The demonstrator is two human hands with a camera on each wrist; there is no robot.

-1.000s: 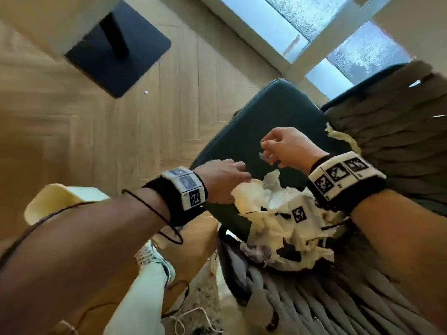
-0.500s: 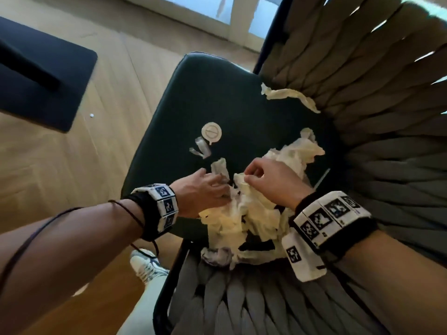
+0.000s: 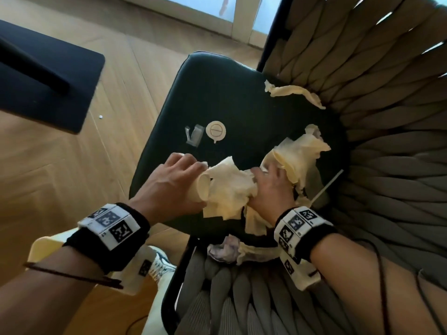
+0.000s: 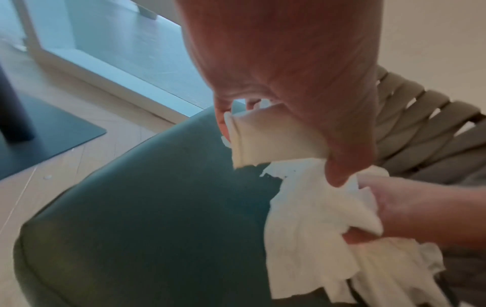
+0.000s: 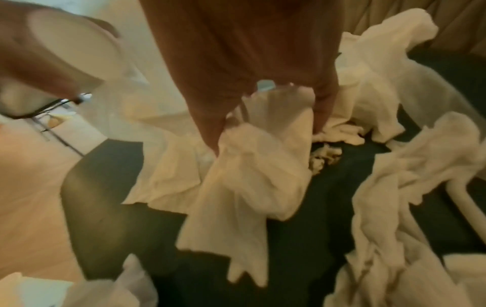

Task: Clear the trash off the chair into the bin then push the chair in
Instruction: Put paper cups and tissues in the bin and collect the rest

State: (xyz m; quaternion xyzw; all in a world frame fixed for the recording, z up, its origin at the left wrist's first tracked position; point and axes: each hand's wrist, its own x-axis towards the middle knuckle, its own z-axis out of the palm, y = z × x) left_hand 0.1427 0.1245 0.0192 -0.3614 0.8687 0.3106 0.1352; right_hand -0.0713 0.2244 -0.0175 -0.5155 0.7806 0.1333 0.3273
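Observation:
A dark green chair seat (image 3: pixel 217 93) carries the trash. My left hand (image 3: pixel 191 175) grips a pale paper cup (image 3: pixel 202 189) lying on its side, with crumpled tissue (image 3: pixel 229 187) bunched against it. My right hand (image 3: pixel 266 175) pinches that same tissue pile from the right. In the left wrist view the cup (image 4: pixel 276 137) sits under my palm and the tissue (image 4: pixel 315 218) hangs to the seat (image 4: pixel 157 207). In the right wrist view my fingers (image 5: pixel 323 108) clasp a fold of tissue (image 5: pixel 263 155). A round lid (image 3: pixel 216 131) and a clear wrapper (image 3: pixel 194 136) lie loose farther out.
More tissue lies by the woven grey backrest (image 3: pixel 387 117): a strip (image 3: pixel 294 91), a crumpled wad (image 3: pixel 302 148), a thin white stick (image 3: pixel 326 189). A bluish paper ball (image 3: pixel 225 250) sits at the near edge. A black table base (image 3: pixel 48 76) stands left on the wood floor. Something pale yellow (image 3: pixel 41 247) shows under my left wrist.
My left hand has taken hold of the paper cup. Both hands have moved farther onto the seat, pulling the tissue pile up between them.

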